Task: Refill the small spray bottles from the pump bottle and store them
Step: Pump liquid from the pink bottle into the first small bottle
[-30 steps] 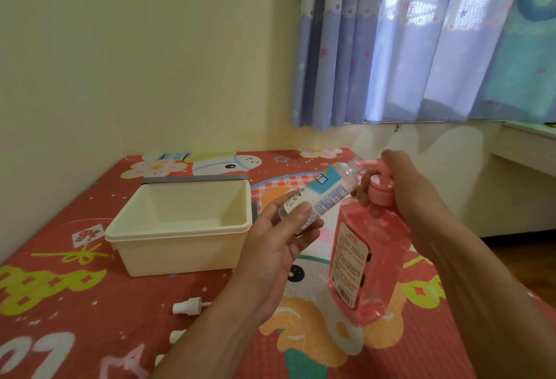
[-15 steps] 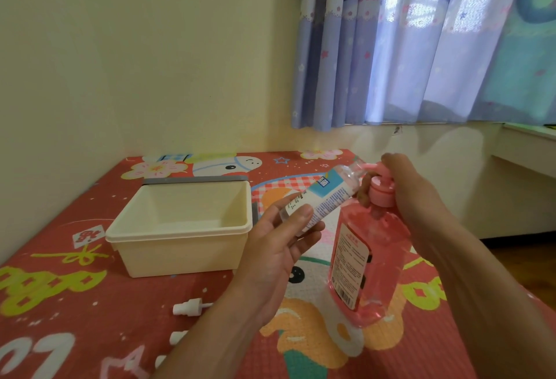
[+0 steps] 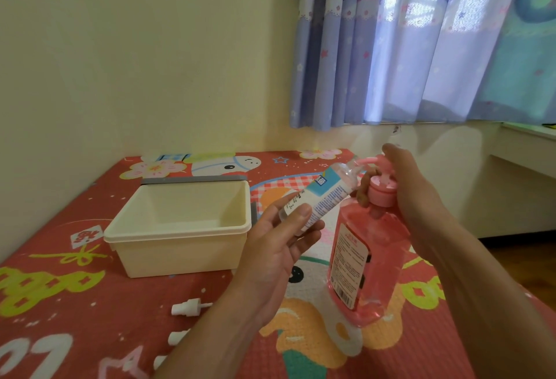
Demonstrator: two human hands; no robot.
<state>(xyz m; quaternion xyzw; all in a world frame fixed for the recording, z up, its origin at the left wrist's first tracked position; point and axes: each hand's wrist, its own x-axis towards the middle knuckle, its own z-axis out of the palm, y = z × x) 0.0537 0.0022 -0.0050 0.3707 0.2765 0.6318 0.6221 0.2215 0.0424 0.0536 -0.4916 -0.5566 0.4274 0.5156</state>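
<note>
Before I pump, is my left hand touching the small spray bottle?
Touching. Head view shows the left hand gripping the small spray bottle between thumb and fingers.

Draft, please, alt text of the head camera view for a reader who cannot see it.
A person's left hand holds an uncapped small spray bottle tilted with its mouth at the spout of a pink pump bottle, whose pump head the right hand grips. An open cream bin and loose white spray caps sit on the red patterned mat.

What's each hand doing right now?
Left hand: grips the small spray bottle, tilted to the spout.
Right hand: grips the pump bottle at its pump head.
</note>
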